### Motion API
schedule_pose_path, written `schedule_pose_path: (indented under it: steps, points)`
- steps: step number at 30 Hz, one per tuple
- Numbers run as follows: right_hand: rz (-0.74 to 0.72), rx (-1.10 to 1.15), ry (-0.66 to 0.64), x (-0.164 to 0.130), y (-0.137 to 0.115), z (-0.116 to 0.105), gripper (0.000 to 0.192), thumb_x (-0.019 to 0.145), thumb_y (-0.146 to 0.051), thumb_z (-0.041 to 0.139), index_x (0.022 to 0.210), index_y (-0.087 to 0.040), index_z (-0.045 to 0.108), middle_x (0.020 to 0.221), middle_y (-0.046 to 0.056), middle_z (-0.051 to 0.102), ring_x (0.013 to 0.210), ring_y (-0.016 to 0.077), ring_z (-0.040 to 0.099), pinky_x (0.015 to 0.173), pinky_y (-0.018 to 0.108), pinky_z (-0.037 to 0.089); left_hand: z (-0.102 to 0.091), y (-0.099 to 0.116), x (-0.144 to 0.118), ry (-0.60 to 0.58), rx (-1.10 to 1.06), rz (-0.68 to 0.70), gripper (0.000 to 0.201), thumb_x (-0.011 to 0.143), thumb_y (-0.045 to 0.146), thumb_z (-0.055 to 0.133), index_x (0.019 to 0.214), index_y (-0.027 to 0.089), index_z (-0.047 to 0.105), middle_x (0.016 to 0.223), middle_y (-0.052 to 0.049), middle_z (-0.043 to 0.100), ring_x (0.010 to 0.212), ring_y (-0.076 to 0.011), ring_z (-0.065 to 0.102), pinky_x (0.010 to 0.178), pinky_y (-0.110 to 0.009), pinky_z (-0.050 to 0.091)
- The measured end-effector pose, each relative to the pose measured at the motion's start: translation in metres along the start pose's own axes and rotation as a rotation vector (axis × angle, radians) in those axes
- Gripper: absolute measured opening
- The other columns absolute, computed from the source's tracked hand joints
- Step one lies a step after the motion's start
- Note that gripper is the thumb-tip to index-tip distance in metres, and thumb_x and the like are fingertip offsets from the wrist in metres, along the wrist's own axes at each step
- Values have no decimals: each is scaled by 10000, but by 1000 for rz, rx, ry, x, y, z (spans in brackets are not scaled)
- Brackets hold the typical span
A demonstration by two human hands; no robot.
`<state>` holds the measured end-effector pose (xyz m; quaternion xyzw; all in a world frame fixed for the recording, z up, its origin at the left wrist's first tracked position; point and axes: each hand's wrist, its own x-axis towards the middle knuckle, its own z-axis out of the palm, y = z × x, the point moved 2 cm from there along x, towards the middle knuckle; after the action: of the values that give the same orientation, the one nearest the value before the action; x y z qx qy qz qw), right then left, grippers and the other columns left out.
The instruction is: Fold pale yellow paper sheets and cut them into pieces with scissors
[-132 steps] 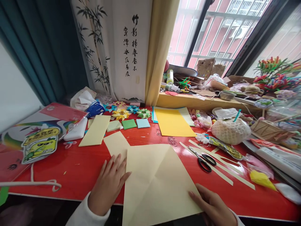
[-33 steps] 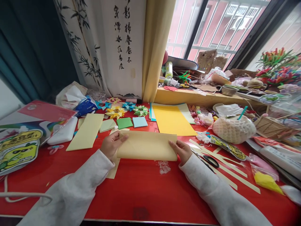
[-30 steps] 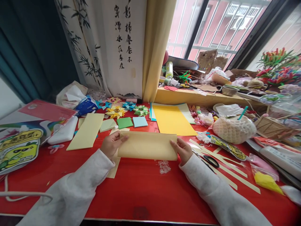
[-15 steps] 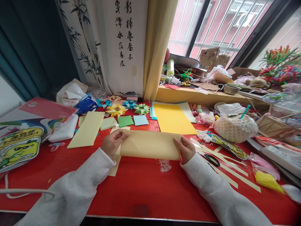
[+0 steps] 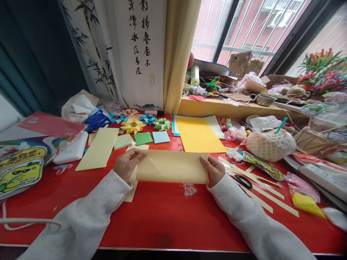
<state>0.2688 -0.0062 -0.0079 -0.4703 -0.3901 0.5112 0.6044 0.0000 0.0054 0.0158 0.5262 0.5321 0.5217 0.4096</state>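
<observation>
Between my hands stretches a pale yellow sheet of paper (image 5: 173,168), a wide rectangle with a faint diagonal crease on its left half. My left hand (image 5: 129,164) pinches its upper left corner between thumb and fingers. At the right end my right hand (image 5: 213,169) is closed on its edge in the same way. Partly hidden under the left hand lies another pale yellow strip (image 5: 130,196). Black-handled scissors (image 5: 243,181) rest just right of my right hand, among long thin paper strips (image 5: 276,198).
Stacks of small green squares (image 5: 143,138) and light blue squares (image 5: 161,137) lie behind my hands, near folded paper wreaths (image 5: 132,126). An orange-yellow sheet (image 5: 202,135) is at the back. A netted fruit (image 5: 270,144) stands at right, a lemon-print pouch (image 5: 21,169) at left.
The view has shifted slightly, so the tabletop things sit a little further left. Both hands keep their hold on the paper, which stays nearly still.
</observation>
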Motion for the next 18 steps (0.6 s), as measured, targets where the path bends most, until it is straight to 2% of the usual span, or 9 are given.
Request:
schedule_pose_path:
  steps: [18]
  points:
    - [-38, -39, -5, 1, -1, 0, 292, 578, -414, 667, 713, -162, 606, 643, 28, 628, 538, 140, 550, 486, 262, 430, 0, -2, 0, -3, 33, 26, 272, 638, 431, 601, 726, 173, 610, 716, -17, 612, 700, -158, 534, 595, -228, 406]
